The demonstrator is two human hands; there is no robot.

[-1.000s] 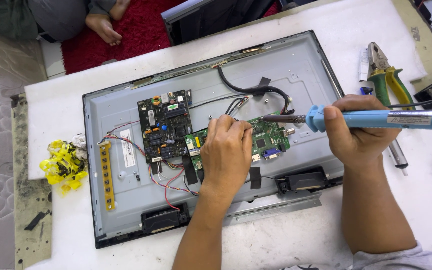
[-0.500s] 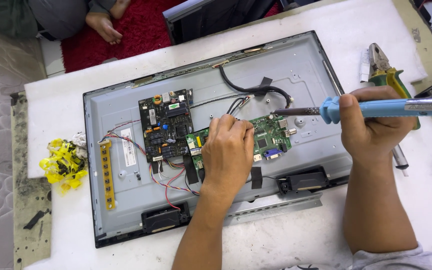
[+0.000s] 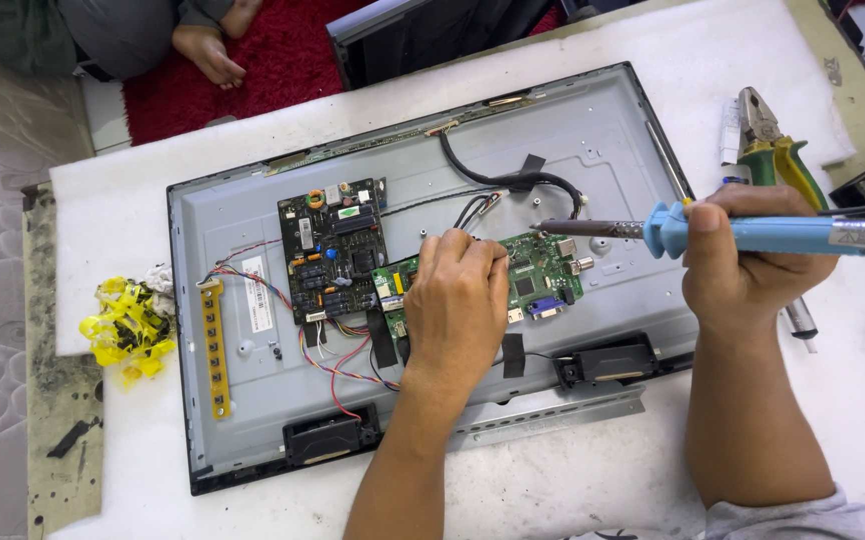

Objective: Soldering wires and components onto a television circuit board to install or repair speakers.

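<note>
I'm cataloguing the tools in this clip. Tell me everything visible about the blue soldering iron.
The soldering iron has a light blue, plastic-looking handle with a flared collar and a dark metal shaft ending in a tip. It lies almost level, tip pointing left, hovering over the top edge of the green circuit board; whether it touches cannot be told. The right hand grips the handle, thumb on top. Its rear end runs out of frame.

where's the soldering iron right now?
Head view, right side: the blue soldering iron is held level in the right hand, its tip just above the green circuit board, near the black cable.
</note>
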